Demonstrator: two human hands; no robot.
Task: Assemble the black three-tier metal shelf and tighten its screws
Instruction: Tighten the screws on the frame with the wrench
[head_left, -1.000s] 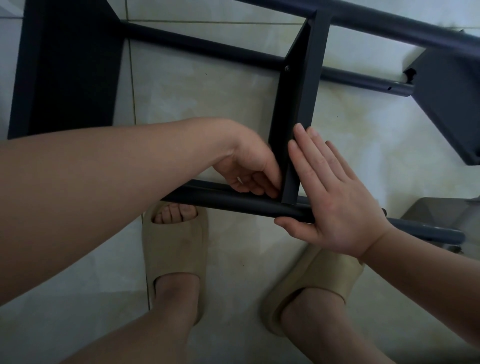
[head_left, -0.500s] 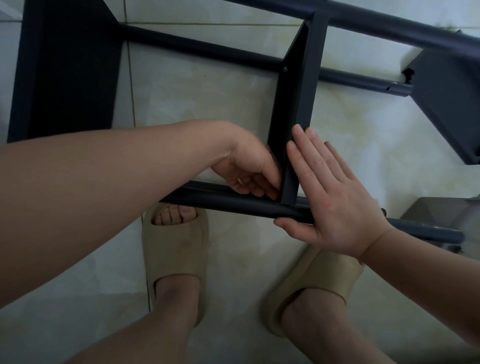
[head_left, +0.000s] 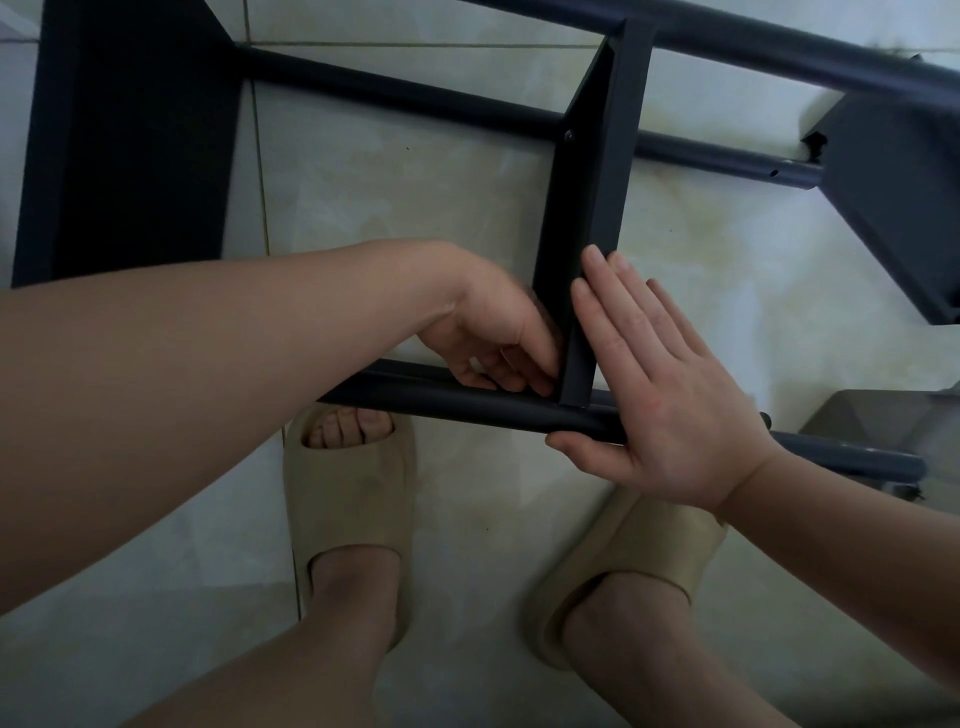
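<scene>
Down on the tile floor (head_left: 415, 208), tipped on its side: the black shelf (head_left: 395, 98). Dead centre, standing on edge, the middle panel (head_left: 592, 218). Across the middle panel's near end and touching it, the near tube (head_left: 441, 397).

Against the middle panel's right face, the right hand (head_left: 660, 384): laid flat, fingers (head_left: 618, 312) straight and close together, pressing the metal, thumb along the tube's near side.

Tucked into the corner just left of the middle panel, right at the tube, the left hand (head_left: 493, 338): fingers curled in tight, tips blurred, impossible to tell whether pinching anything.

At the middle panel's far end, on its left face, one small screw (head_left: 570, 135).

Well left of the middle panel, a second panel (head_left: 130, 145); well right, a third (head_left: 904, 208). Nearer than the middle panel, past the tube, two tan slippers (head_left: 348, 499) on the floor.
</scene>
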